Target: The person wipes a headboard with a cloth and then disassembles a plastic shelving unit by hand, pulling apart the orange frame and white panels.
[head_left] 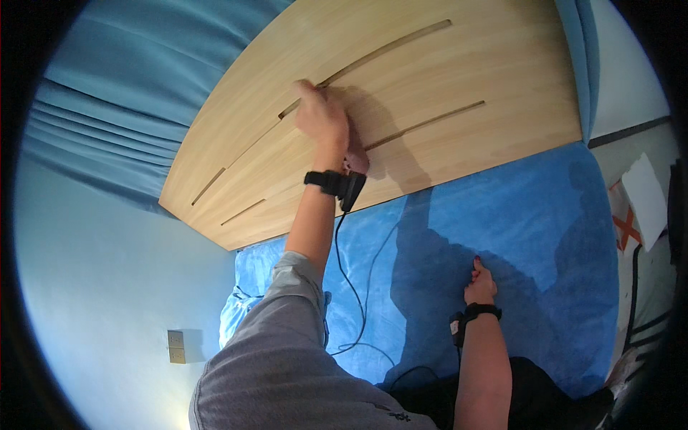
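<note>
My left hand (322, 118) reaches up against the pale wooden headboard (473, 68), close to its long upper slot. Bunched under that hand is a dull pink, cloth-like piece (356, 154); its lower end hangs beside the wrist, and the fingers partly hide the rest. The hand is somewhat blurred. My right hand (481, 285) is lower right, over the blue bedcover (502, 193), its fingers curled in and one red-nailed tip pointing upward. Nothing shows in it. Each wrist wears a black strap with a small device.
Thin black cables (351, 287) run from the wrist devices across the bed. Blue curtains (143, 79) hang behind the headboard. A wall outlet (176, 347) is at left. White paper (643, 201) and a dark frame stand beyond the bed's right edge.
</note>
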Demonstrator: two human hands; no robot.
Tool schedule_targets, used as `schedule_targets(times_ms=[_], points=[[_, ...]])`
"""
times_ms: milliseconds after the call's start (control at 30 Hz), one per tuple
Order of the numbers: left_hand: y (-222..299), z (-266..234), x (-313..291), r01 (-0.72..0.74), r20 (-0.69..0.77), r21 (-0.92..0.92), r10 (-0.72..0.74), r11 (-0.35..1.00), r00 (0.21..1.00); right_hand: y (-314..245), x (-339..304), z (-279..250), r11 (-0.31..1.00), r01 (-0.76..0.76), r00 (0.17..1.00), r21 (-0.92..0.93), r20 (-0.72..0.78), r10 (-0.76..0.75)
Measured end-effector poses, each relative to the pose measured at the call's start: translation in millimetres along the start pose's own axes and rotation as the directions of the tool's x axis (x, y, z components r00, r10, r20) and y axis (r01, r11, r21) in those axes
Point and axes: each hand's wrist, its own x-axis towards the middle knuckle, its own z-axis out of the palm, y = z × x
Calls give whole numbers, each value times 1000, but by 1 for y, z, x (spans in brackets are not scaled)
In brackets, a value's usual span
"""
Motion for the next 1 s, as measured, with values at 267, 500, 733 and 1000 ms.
schedule_targets(times_ms=[267, 500, 733, 1000], points=[[76, 29, 1, -217, -41, -173, 213, 961, 976, 1, -2, -1, 987, 92, 995, 134, 13, -94], [123, 35, 1, -340, 30, -290, 363, 895, 931, 0, 1, 4, 995, -5, 997, 101, -81, 13], [165, 61, 5, -442, -87, -332, 439, 833, 894, 6, 4, -3, 990, 41, 999, 134, 26, -45], [159, 62, 7, -532, -119, -460, 544, 711, 830, 7, 5, -3, 984, 71, 996, 165, 48, -80]])
